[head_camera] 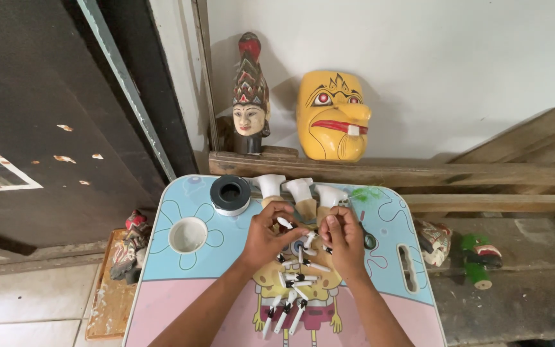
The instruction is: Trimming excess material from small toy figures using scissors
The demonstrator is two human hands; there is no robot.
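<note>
The left hand point(266, 239) pinches a tiny white piece point(284, 222) at its fingertips, just above the worktop point(181, 283). The right hand point(345, 241) is curled close beside it, fingers bent down onto more little pieces point(313, 263); I cannot tell if it grips one.

The white piece looks very light and hard, like carved wood with paint on it. It is thin, so it could snap or slip away. A soft pinch with two fingertips near its thicker end looks best.

Below both hands lie more small white and black pieces point(287, 315), side by side. Just past the fingers stand three white-topped wooden bits point(300, 193). Left of the left hand sit a dark tape roll point(230, 194) and a white cup point(187, 235). Far beyond the hands, a yellow mask point(332, 115) and a painted head point(250, 103) lean by the wall.
</note>
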